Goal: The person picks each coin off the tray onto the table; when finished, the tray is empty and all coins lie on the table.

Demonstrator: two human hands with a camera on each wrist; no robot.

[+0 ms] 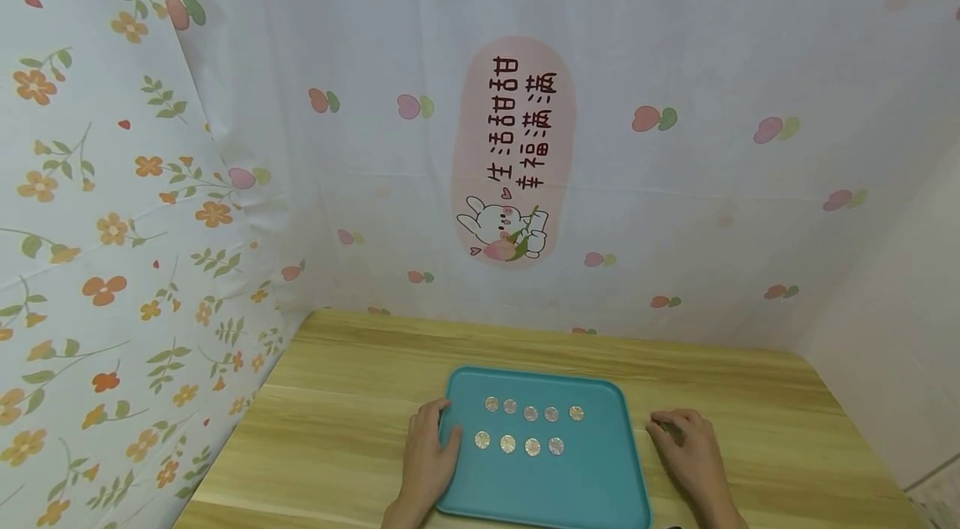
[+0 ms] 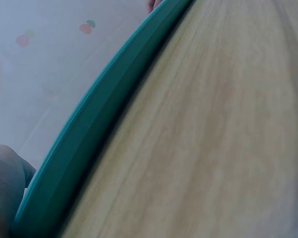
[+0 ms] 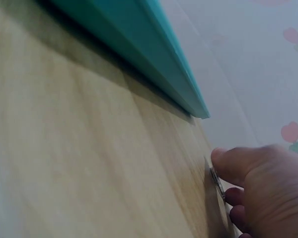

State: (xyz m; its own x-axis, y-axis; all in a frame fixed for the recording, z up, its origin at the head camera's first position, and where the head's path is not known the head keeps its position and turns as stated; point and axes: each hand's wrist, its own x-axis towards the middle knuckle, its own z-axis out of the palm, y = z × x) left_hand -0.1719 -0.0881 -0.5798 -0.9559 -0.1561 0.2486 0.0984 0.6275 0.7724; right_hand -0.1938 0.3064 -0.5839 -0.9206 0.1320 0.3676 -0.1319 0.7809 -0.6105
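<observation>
A teal tray (image 1: 551, 487) lies on the wooden table. On it are several small, round, sparkly discs (image 1: 507, 444) in two rows, some yellowish and some pinkish. My left hand (image 1: 430, 458) rests at the tray's left rim, its thumb over the inner side. In the left wrist view, the tray's outer wall (image 2: 84, 129) shows, with part of a hand at the lower left. Beyond the right rim, my right hand (image 1: 693, 454) is low over the table. Its thumb and fingers pinch a thin, shiny disc (image 3: 217, 183), seen nearly edge-on in the right wrist view.
The wood-grain table (image 1: 337, 404) extends on both sides of the tray. A white cloth with fruit prints (image 1: 675, 204) hangs behind it, and a flowered cloth (image 1: 112, 262) covers the left side. At the right stands a plain pale wall (image 1: 892, 304).
</observation>
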